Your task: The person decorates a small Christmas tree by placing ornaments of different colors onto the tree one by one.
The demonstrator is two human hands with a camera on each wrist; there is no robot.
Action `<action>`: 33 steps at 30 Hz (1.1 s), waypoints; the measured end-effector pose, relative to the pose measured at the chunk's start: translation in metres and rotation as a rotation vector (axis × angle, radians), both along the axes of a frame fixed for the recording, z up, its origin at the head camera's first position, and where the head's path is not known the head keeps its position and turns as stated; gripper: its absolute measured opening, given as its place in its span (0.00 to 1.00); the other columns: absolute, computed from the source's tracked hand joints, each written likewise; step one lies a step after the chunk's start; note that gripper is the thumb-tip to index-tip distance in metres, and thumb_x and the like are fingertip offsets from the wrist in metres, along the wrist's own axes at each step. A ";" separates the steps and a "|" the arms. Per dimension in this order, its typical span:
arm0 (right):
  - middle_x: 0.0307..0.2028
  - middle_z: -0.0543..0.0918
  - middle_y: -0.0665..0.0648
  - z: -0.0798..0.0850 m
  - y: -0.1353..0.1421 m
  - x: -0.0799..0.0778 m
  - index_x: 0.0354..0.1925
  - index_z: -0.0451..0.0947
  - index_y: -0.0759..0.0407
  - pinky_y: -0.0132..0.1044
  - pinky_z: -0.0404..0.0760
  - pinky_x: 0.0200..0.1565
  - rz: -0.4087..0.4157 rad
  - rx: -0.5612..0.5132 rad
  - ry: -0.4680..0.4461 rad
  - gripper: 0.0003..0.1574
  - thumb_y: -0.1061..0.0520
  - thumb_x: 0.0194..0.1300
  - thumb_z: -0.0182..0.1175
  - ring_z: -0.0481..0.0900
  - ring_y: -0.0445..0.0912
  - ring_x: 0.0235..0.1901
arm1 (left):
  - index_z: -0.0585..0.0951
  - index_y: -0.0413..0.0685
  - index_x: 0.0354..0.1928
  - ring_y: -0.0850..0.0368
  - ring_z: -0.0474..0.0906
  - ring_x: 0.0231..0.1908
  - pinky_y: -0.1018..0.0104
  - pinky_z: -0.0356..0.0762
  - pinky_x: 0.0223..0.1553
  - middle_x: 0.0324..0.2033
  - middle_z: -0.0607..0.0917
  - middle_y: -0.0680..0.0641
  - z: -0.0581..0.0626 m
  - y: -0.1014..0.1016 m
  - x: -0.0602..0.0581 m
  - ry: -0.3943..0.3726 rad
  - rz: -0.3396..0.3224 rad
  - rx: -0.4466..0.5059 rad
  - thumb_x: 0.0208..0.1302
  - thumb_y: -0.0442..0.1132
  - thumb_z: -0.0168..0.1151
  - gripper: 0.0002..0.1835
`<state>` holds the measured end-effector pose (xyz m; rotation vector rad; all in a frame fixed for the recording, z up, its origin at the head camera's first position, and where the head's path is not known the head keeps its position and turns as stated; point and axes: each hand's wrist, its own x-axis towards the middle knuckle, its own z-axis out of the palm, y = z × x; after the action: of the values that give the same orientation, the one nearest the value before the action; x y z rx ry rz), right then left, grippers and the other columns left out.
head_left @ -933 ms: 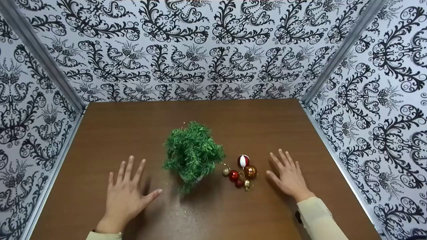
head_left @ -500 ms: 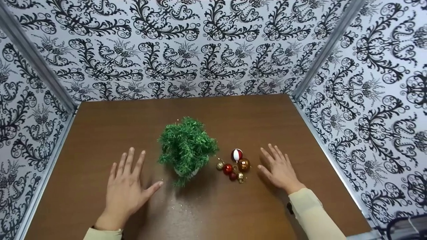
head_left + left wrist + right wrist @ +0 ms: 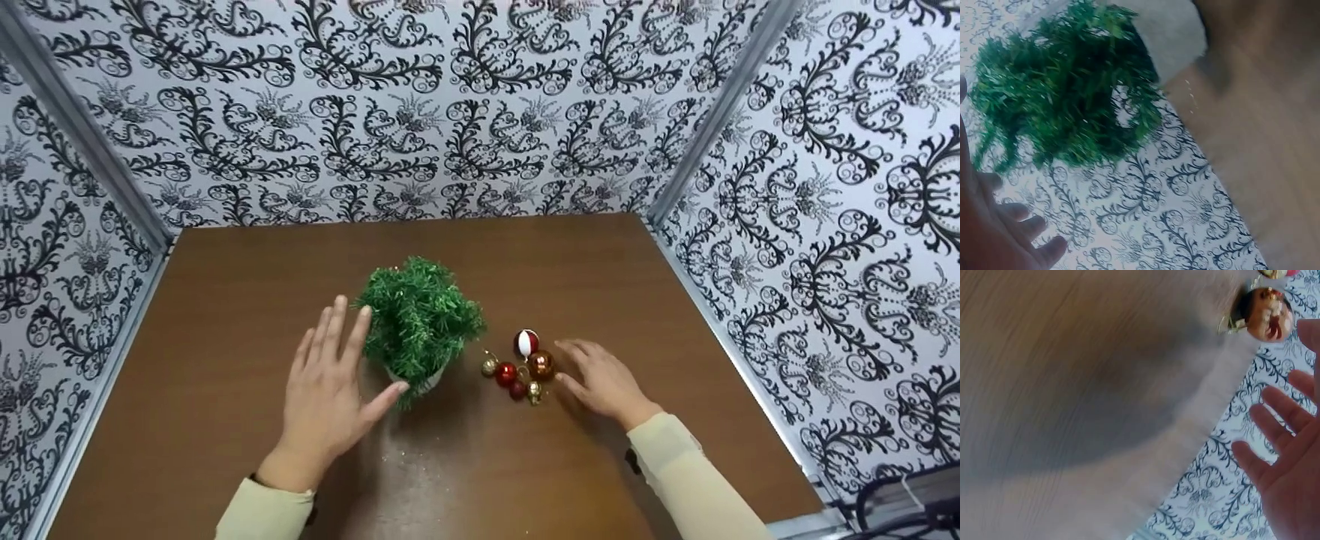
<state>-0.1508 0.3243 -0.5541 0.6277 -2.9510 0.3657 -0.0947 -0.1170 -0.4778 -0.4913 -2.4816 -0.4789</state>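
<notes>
Tree (image 3: 417, 321) well inside table edges (image 3: 480, 223)

Head view showing bright, even light; pale glare spreading on brown wood-grain tabletop (image 3: 480, 480); soft shadow pooling by bushy green tinsel tree (image 3: 420, 322); round glossy amber bauble (image 3: 541, 364) glinting. Wrist views looking hazy, blurred, right one showing broad dark shadow.

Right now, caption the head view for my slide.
Left hand near a bushy green tree, right hand near shiny baubles.
</notes>
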 end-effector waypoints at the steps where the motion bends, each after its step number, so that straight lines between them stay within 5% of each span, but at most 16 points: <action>1: 0.63 0.74 0.59 -0.001 -0.001 0.000 0.69 0.70 0.54 0.56 0.72 0.60 0.006 0.005 -0.004 0.35 0.43 0.69 0.61 0.72 0.57 0.63 | 0.53 0.51 0.79 0.39 0.50 0.74 0.43 0.49 0.70 0.77 0.50 0.38 0.002 0.004 -0.001 0.014 -0.020 0.009 0.57 0.74 0.56 0.56; 5: 0.59 0.77 0.57 -0.004 -0.006 -0.002 0.66 0.74 0.53 0.53 0.77 0.54 0.036 0.007 0.043 0.31 0.46 0.68 0.63 0.76 0.54 0.58 | 0.55 0.51 0.79 0.39 0.52 0.73 0.42 0.51 0.70 0.76 0.52 0.39 0.009 0.017 -0.008 0.086 -0.109 0.033 0.57 0.66 0.62 0.53; 12: 0.57 0.78 0.55 -0.004 -0.018 -0.007 0.61 0.77 0.53 0.51 0.80 0.51 0.106 -0.002 0.082 0.28 0.50 0.65 0.66 0.77 0.51 0.55 | 0.64 0.51 0.76 0.42 0.57 0.72 0.43 0.59 0.66 0.75 0.58 0.43 0.008 0.031 -0.015 0.157 -0.246 -0.061 0.57 0.50 0.69 0.44; 18: 0.55 0.78 0.54 -0.008 -0.029 -0.015 0.59 0.79 0.51 0.50 0.80 0.50 0.168 0.025 0.118 0.27 0.51 0.62 0.69 0.78 0.51 0.53 | 0.70 0.47 0.71 0.42 0.61 0.70 0.43 0.63 0.64 0.74 0.63 0.44 0.006 0.033 -0.017 0.138 -0.245 -0.080 0.57 0.44 0.70 0.39; 33: 0.49 0.79 0.51 -0.008 -0.019 -0.014 0.55 0.79 0.51 0.48 0.81 0.48 0.124 0.022 0.115 0.26 0.53 0.59 0.72 0.80 0.49 0.48 | 0.67 0.49 0.74 0.46 0.59 0.72 0.44 0.64 0.65 0.74 0.62 0.43 0.006 0.036 -0.020 0.097 -0.284 -0.040 0.55 0.41 0.73 0.43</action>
<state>-0.1651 0.3049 -0.5620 0.8082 -2.8186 0.2966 -0.1148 -0.0813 -0.4715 -0.8690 -2.3419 -0.5023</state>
